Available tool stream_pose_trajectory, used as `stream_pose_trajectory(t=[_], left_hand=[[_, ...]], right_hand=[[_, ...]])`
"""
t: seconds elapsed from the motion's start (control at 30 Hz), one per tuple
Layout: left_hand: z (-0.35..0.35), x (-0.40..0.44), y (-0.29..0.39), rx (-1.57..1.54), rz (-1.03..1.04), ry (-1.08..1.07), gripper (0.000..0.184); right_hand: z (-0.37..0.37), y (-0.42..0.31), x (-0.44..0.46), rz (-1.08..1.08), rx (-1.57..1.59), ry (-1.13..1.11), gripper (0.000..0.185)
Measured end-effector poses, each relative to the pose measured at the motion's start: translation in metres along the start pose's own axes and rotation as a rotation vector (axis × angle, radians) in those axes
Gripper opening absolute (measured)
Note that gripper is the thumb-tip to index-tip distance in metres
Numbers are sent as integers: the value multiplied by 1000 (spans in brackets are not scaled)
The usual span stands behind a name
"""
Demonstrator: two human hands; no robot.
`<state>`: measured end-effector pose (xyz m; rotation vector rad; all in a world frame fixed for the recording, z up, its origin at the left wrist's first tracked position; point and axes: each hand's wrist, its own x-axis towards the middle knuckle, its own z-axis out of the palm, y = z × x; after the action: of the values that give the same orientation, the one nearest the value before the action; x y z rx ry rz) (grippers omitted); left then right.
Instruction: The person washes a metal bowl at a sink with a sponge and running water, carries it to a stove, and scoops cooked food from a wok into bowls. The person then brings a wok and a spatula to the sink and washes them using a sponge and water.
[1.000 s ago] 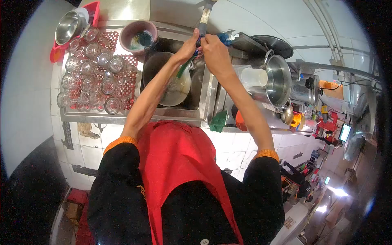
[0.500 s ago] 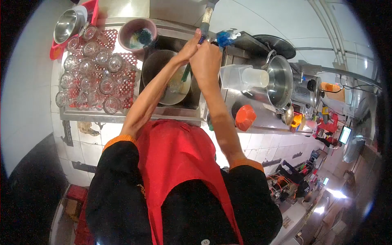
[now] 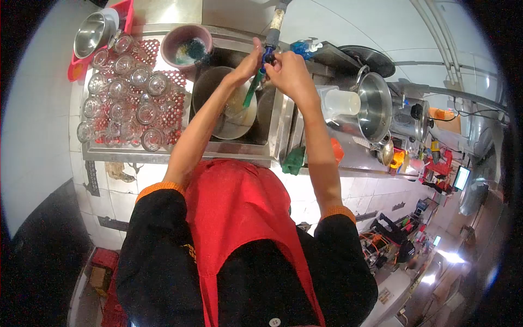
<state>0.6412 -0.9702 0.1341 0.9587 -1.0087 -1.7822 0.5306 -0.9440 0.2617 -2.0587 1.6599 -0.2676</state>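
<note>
A blue tap (image 3: 267, 55) juts from the wall pipe above the sink, with a short green hose (image 3: 251, 90) hanging from it. My right hand (image 3: 294, 79) pinches the tap's handle part from the right, thumb and fingers closed on it. On the other side my left hand (image 3: 246, 70) lies alongside the tap with fingers stretched out; whether it touches the tap I cannot tell. Below, a large round metal pot (image 3: 210, 92) stands in the sink, and cloudy water (image 3: 231, 117) shows in it beneath the hose.
Several glass mugs (image 3: 147, 113) stand on a red perforated mat left of the sink (image 3: 267, 122). A pinkish basin (image 3: 170, 43) holds a dark scourer behind. To the right are a clear plastic container (image 3: 340, 102), a big steel pot (image 3: 376, 103) and a green cloth (image 3: 294, 161).
My hands have come apart around the tap. The right has shifted right, uncovering the blue tap and more of the green hose, and the left fingers have straightened beside it.
</note>
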Motion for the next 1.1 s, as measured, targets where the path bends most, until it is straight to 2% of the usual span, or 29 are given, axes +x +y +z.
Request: stream_pose_trajectory(t=[0.07,0.1,0.13,0.17,0.2,0.23,0.3,0.43,0.5,0.57,0.73,0.8,0.9,1.0,1.07,1.1], left_hand=[[-5,-16,-12,-143,-143,-137,79],[-7,-18,-22,-140,-141,-137,79],[-8,-20,-31,-183,-117,-248,77],[-10,-23,-41,-226,-96,-358,76],[-1,-29,-25,-170,-124,-185,72],[-2,-30,-27,-173,-130,-184,72],[-3,-27,-24,-98,-110,-209,68],[6,-28,-16,-62,-70,-38,69],[0,-19,-25,17,-12,-70,71],[2,-21,-20,132,52,-90,73],[6,-18,-20,164,26,-11,75],[7,-14,-22,154,7,31,75],[6,-12,-32,197,142,88,76],[8,-13,-29,195,106,70,77],[13,-15,-28,325,302,74,76],[9,-11,-29,324,305,76,76]], right_hand=[[5,10,2,-69,-62,13,21],[6,15,2,-134,-126,23,20],[1,12,2,-137,-124,23,20],[-5,9,1,-194,-257,12,18],[-8,7,-2,-248,-389,-1,18],[-8,9,-2,-246,-387,-6,18],[-11,13,4,-408,-416,64,16],[-8,14,7,-445,-481,62,16],[1,15,7,-533,-555,206,13],[2,14,7,-512,-608,185,13],[-6,2,2,-394,-516,18,17],[-5,0,2,-364,-538,24,13],[1,0,0,-326,-541,41,13],[0,-10,-5,-268,-508,32,13],[6,-20,-12,-213,-483,-2,20],[11,-26,-11,-175,-453,26,19]])
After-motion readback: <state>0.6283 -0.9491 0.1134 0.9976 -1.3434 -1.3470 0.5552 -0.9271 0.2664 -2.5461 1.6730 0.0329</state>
